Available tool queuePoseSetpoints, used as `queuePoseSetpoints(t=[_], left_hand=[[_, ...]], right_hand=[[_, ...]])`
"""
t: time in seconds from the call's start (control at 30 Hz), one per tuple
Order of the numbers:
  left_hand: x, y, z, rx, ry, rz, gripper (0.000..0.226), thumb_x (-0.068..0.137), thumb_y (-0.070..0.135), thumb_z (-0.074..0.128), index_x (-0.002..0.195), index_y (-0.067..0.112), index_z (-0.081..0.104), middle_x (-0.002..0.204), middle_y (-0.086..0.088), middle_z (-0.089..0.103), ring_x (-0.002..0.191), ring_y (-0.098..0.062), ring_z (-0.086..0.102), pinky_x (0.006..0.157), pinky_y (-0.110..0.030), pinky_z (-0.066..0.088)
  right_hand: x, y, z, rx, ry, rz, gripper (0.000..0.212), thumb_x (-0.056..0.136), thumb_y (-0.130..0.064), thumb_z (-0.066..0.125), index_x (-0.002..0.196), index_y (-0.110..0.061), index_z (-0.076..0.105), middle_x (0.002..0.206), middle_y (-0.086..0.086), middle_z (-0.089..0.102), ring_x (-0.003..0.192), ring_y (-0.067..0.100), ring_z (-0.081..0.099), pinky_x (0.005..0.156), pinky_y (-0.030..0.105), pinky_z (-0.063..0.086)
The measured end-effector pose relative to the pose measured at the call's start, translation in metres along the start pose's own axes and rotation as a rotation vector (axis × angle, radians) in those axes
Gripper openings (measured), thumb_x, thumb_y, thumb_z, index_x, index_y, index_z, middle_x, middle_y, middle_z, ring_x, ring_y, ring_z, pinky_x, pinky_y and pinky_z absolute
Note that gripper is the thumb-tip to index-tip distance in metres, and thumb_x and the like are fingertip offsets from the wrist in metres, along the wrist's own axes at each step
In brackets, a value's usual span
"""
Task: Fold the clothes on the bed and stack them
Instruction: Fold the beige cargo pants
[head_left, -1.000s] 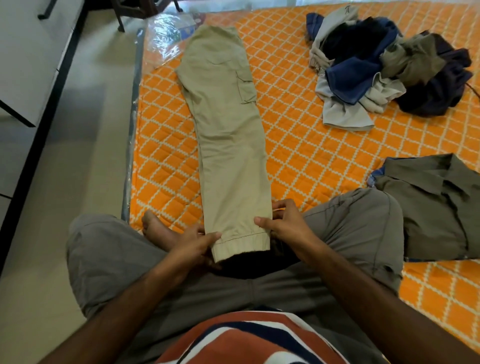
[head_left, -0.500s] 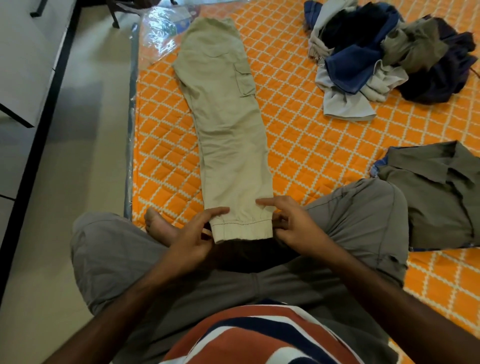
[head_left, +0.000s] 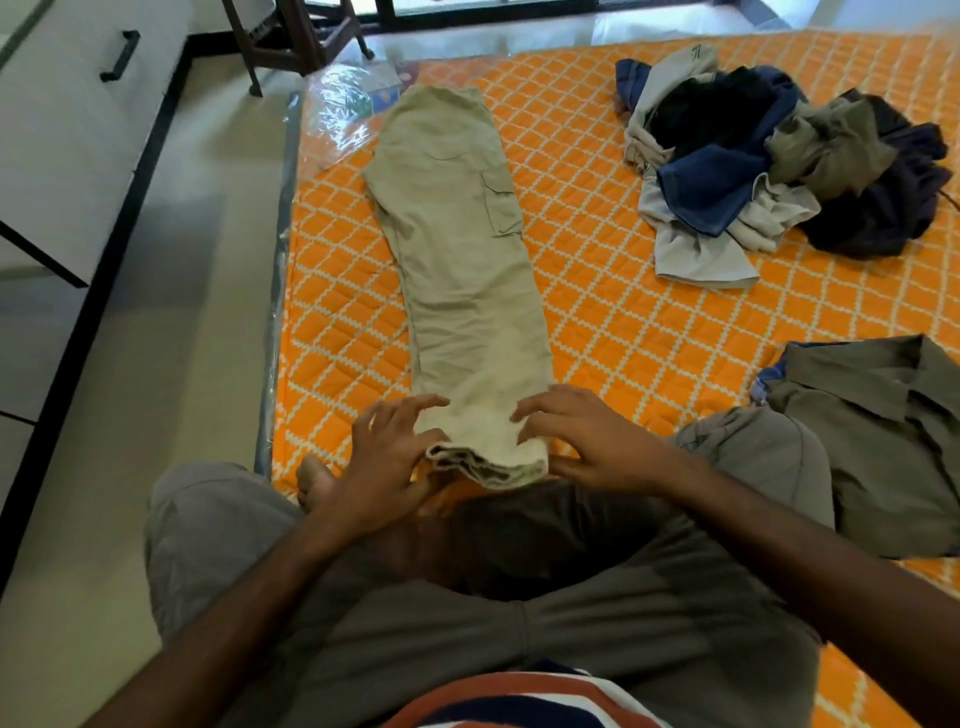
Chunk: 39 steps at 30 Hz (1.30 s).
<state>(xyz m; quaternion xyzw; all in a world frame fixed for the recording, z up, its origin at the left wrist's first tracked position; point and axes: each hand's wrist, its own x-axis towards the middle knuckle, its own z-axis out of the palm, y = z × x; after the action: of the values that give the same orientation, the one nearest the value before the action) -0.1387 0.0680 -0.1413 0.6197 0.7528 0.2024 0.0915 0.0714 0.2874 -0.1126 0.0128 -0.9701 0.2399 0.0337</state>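
On the orange quilted bed (head_left: 623, 322), khaki trousers (head_left: 457, 249) lie lengthwise, folded leg on leg, waistband toward 12 o'clock, cuffs at 6. Left hand (head_left: 387, 457) and right hand (head_left: 587, 441) each pinch a cuff corner, hem lifted slightly. Unfolded clothes pile (head_left: 779, 166) at 2 o'clock; folded olive shirt (head_left: 878, 441) at 4.

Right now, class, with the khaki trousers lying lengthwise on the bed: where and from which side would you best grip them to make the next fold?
Probably the cuff end of the trousers, at its two corners, from the near side. They lie flat and narrow, cuffs toward the person, waist far off. The left hand and right hand already flank the cuffs, which look slightly lifted.
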Motion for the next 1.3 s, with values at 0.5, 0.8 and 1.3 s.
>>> queuePoseSetpoints(t=[0.5, 0.8, 1.3], left_hand=[[0.132, -0.065, 0.008, -0.961, -0.066, -0.735, 0.040, 0.091, 0.011, 0.071, 0.125, 0.010, 0.050, 0.108, -0.009, 0.068, 0.084, -0.014, 0.070, 0.060, -0.021, 0.055], [0.117, -0.079, 0.043, -0.834, 0.317, -0.492, 0.038, 0.092, 0.030, 0.063, 0.124, 0.021, 0.045, 0.110, -0.007, 0.061, 0.098, -0.018, 0.064, 0.072, -0.033, 0.055], [0.123, -0.051, 0.065, 0.435, -0.341, -0.103, 0.094, 0.087, 0.041, 0.051, 0.159, 0.007, 0.001, 0.165, -0.020, -0.001, 0.153, -0.039, -0.003, 0.121, -0.058, -0.003]], right_hand=[[0.151, 0.122, 0.004, 0.708, 0.213, 0.792, 0.052, 0.097, -0.059, 0.053, 0.121, -0.013, 0.055, 0.117, 0.001, 0.063, 0.101, 0.016, 0.062, 0.083, 0.036, 0.050], [0.147, 0.144, 0.012, 0.908, 0.323, 0.580, 0.032, 0.097, -0.032, 0.066, 0.123, -0.021, 0.051, 0.121, 0.011, 0.066, 0.108, 0.025, 0.067, 0.086, 0.043, 0.057], [0.088, 0.106, 0.078, -0.272, -0.197, 0.154, 0.093, 0.087, -0.040, 0.045, 0.161, -0.008, -0.003, 0.167, 0.016, -0.010, 0.154, 0.026, -0.012, 0.125, 0.043, -0.009]])
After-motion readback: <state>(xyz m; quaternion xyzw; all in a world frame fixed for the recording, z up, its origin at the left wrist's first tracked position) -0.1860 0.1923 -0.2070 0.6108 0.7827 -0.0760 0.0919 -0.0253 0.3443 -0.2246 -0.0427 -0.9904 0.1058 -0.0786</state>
